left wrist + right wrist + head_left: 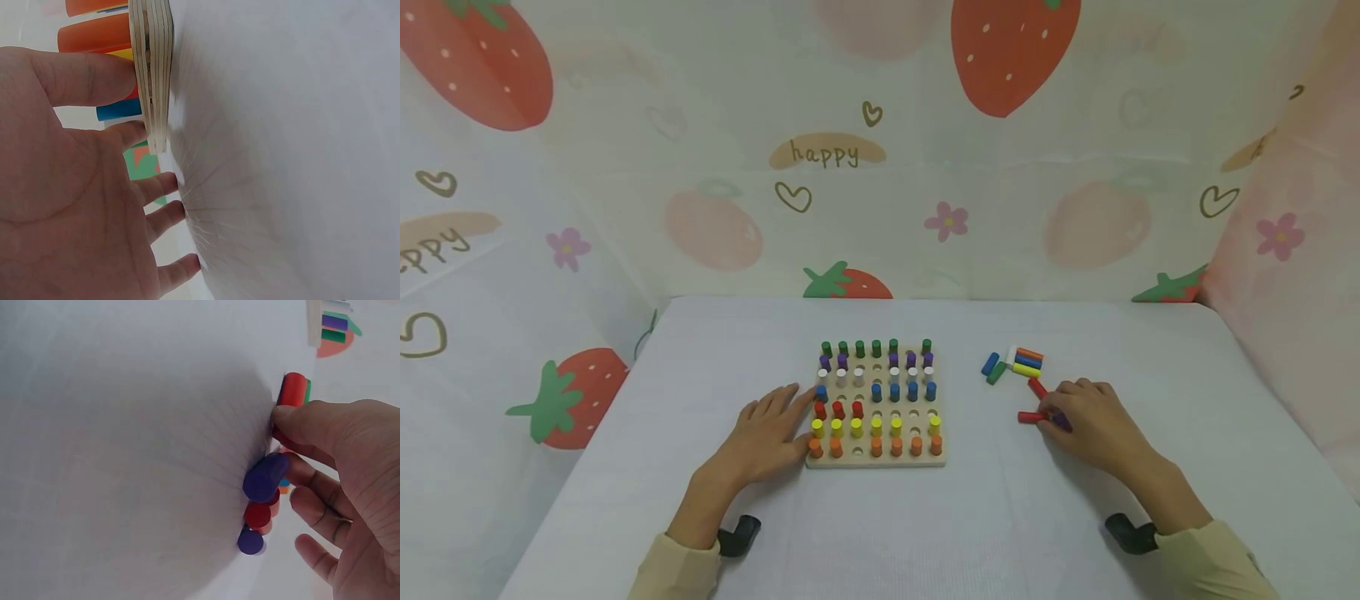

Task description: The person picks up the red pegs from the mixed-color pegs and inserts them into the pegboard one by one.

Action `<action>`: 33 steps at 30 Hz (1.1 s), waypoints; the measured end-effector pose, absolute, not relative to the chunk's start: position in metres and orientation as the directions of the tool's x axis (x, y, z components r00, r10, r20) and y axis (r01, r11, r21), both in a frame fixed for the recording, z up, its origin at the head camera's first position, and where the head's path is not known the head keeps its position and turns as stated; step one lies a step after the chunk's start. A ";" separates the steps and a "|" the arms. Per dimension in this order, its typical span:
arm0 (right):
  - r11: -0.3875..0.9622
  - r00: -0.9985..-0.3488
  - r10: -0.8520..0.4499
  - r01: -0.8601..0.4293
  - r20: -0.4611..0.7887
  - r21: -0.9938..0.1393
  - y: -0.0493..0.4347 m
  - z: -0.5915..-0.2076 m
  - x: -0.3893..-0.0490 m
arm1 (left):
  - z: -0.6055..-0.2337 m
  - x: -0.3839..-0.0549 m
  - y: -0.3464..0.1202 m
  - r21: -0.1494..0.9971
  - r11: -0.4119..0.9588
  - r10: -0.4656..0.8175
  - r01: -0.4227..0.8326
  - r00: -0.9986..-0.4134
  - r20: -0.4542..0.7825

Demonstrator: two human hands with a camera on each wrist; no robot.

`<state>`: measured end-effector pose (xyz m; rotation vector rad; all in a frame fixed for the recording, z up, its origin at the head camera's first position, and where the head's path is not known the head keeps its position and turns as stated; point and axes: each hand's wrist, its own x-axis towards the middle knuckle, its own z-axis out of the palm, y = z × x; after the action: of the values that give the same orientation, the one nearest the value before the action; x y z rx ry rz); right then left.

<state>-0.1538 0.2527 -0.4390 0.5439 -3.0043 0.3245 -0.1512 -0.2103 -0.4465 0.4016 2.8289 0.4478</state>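
A wooden pegboard (880, 463) stands on the table with rows of coloured pegs, green at the back through orange at the front; some holes show bare. My left hand (766, 435) rests beside its left edge, fingers spread. In the left wrist view, the thumb and index finger touch the board's side (153, 81), while the other fingertips meet the tabletop. Right of the board, my right hand (1092, 423) pinches a red peg (292, 390) between thumb and index finger, low at the table. A purple peg (265, 479) lies close by those fingers.
Behind the right hand lie loose pegs: a blue one (990, 363), a green one (997, 372), a yellow one (1026, 372), an orange one (1030, 354) and several others. A printed cloth backdrop (880, 233) rises at the table's far edge.
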 end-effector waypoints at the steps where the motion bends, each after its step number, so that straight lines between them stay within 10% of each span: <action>1: 0.915 -0.935 -0.339 -0.354 0.106 -0.196 0.253 -0.438 -0.154 | -0.446 -0.151 -0.210 0.334 0.914 0.306 0.229 -0.931 -0.200; 33: 0.865 -0.890 -0.432 -0.454 0.145 -0.213 0.238 -0.418 -0.152 | -0.447 -0.151 -0.211 0.338 0.913 0.309 0.229 -0.929 -0.204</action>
<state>-0.1516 0.2383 -0.4175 0.7013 -2.9446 0.3702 -0.1511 -0.2106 -0.4474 0.4034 2.8207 0.4543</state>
